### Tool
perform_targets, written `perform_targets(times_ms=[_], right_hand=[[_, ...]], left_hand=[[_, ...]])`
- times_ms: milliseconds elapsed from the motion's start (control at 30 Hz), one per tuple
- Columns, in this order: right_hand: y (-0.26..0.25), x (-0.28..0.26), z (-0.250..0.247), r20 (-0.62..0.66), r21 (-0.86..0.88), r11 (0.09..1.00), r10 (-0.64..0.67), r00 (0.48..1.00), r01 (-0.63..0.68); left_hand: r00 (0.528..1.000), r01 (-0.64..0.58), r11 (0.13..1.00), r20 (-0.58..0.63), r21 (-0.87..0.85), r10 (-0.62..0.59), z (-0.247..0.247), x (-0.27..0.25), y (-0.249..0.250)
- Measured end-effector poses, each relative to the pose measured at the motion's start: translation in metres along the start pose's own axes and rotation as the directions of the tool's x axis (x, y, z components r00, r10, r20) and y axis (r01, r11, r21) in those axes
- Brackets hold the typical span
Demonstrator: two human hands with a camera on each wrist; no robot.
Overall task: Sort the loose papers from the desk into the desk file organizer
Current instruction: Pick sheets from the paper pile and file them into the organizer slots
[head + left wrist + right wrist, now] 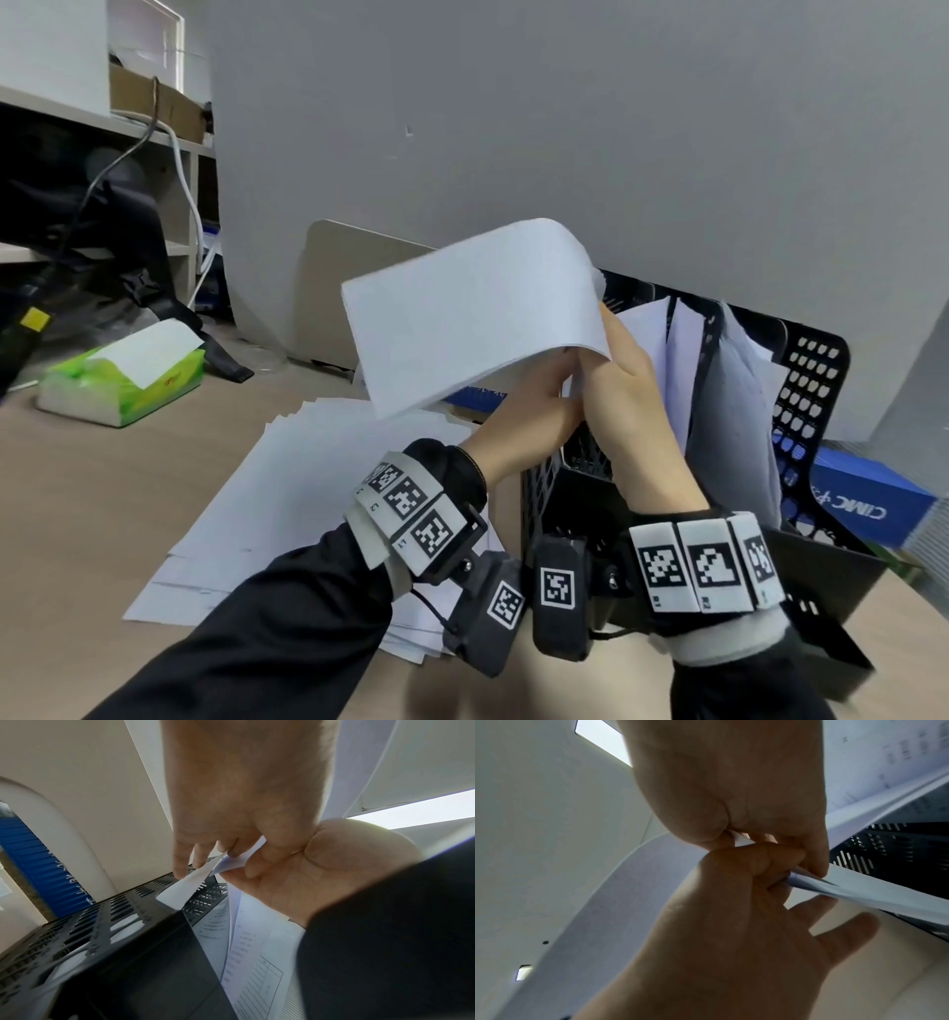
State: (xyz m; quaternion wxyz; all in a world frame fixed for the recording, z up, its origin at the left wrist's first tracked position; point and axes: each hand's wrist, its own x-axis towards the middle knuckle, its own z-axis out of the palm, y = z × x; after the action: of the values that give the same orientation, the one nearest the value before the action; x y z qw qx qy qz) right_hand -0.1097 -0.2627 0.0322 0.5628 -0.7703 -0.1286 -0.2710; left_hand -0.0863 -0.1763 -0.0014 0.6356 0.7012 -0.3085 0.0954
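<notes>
The head view alone takes in the whole desk (102,488): a fanned pile of loose papers (287,493) lying flat left of the black file organizer (811,390), which stands at the right with sheets already upright in its slots. A tissue pack (123,380) sits far left, and a blue box (868,493) lies behind the organizer.

Both hands meet at one white sheet (472,308), held up in the air just left of the organizer's slots. It is bowed over at its top; its long axis runs from upper right down to lower left, and its free end droops toward the pile.

Only the wrist views show the grip. The left hand (246,787) pinches the sheet's edge with its fingertips; the right hand (729,780) clamps the same edge between thumb and curled fingers, touching the left.
</notes>
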Motion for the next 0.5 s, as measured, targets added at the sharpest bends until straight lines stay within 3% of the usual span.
perform_targets(times_ms=[167,333,500], right_hand=[[0.021,0.000,0.002,-0.015,-0.021,0.992,0.122,0.992,-0.122],[0.038,0.008,-0.008,-0.017,-0.046,0.971,0.233,0.972,-0.234],[0.054,0.011,-0.015,0.007,-0.232,0.925,0.311,0.950,-0.301]], left_hand=[[0.996,0.079,0.991,0.025,0.112,-0.083,0.002,-0.003,0.006],[0.994,0.111,0.994,0.019,-0.014,-0.111,-0.001,-0.002,0.003],[0.993,0.118,0.984,0.012,-0.130,-0.118,-0.004,-0.002,0.005]])
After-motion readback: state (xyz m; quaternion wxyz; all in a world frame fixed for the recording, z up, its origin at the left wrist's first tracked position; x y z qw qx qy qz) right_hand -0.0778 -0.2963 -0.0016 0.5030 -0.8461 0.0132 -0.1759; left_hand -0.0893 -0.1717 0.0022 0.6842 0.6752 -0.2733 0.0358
